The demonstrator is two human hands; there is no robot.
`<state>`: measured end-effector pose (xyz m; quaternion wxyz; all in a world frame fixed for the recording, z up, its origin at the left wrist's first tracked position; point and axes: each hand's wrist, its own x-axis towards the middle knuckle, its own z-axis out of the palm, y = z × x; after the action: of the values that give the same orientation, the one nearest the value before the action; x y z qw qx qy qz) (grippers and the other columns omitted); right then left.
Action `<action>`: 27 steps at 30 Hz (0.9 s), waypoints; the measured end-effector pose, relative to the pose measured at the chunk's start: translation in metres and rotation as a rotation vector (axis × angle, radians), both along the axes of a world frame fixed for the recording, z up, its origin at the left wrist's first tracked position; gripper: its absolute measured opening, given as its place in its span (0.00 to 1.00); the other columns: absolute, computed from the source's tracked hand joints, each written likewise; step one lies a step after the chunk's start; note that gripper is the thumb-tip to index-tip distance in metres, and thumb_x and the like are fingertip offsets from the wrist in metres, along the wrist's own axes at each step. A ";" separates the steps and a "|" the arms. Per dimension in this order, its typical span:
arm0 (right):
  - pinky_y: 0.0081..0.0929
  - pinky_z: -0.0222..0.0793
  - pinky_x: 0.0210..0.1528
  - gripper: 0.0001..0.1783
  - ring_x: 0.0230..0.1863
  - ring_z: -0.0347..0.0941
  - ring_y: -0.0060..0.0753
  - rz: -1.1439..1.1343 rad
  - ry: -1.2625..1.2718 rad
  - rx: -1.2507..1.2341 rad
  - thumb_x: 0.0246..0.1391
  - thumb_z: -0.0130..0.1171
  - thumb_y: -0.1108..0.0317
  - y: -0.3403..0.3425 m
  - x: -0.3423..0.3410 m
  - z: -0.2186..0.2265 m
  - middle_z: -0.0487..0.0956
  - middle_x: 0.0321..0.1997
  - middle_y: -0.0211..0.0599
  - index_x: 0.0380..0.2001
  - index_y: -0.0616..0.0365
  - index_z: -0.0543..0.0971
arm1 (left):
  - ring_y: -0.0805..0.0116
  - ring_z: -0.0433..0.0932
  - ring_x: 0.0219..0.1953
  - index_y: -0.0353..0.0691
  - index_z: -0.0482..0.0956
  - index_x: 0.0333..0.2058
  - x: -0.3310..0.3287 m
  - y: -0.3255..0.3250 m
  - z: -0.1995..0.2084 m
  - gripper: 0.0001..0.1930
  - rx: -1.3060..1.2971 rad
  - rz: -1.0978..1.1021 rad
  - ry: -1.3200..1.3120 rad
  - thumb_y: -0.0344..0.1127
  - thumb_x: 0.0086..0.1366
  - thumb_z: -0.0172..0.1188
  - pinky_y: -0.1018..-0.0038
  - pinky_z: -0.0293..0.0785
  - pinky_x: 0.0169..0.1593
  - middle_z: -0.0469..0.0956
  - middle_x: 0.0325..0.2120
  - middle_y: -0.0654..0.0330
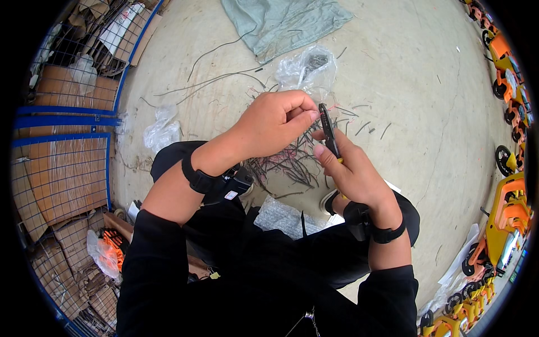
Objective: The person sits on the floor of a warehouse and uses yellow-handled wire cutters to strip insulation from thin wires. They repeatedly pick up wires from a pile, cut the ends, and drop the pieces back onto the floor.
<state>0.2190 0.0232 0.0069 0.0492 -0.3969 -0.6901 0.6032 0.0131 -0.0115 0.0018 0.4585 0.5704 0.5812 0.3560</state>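
Note:
My right hand [356, 171] is wrapped round a wire stripper [327, 130], whose dark jaws point up and away from me. A bit of yellow handle shows below my thumb. Close to the jaws, the thumb and forefinger of my left hand [278, 121] are pinched together. Whatever they hold is too small and hidden to make out. Beneath both hands a loose heap of dark cable pieces and thin reddish wires [289, 168] lies on the concrete floor.
A clear plastic bag [307, 70] lies beyond the heap, near a grey-green cloth [286, 25]. Long dark cables [210, 81] trail leftward. Bubble wrap [286, 216] lies between my legs. Blue mesh cages [70, 121] of cardboard stand left; yellow-orange wheeled vehicles [505, 210] line the right.

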 end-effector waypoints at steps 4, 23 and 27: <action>0.33 0.71 0.41 0.17 0.38 0.78 0.43 -0.046 0.051 0.187 0.62 0.53 0.61 -0.003 0.001 -0.005 0.79 0.37 0.52 0.47 0.63 0.71 | 0.86 0.65 0.25 0.34 0.77 0.36 0.000 0.001 0.005 0.06 -0.024 -0.013 -0.046 0.31 0.66 0.58 0.83 0.62 0.28 0.71 0.21 0.71; 0.16 0.52 0.20 0.08 0.18 0.57 0.11 -0.203 0.342 -0.425 0.61 0.52 0.70 0.017 0.020 0.011 0.64 0.20 0.19 0.42 0.58 0.72 | 0.83 0.68 0.29 0.36 0.77 0.37 -0.016 0.005 0.016 0.07 -0.099 -0.078 -0.498 0.34 0.66 0.58 0.84 0.65 0.34 0.77 0.31 0.66; 0.15 0.51 0.20 0.07 0.18 0.56 0.10 -0.303 0.280 -0.326 0.60 0.55 0.68 0.021 0.027 0.001 0.65 0.20 0.17 0.41 0.56 0.73 | 0.84 0.65 0.27 0.36 0.77 0.37 -0.017 -0.002 0.008 0.07 -0.075 -0.039 -0.428 0.34 0.66 0.58 0.84 0.62 0.32 0.75 0.29 0.68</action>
<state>0.2462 0.0440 0.0084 0.1697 -0.4110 -0.5029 0.7412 -0.0036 -0.0136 0.0094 0.5990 0.4753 0.4722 0.4385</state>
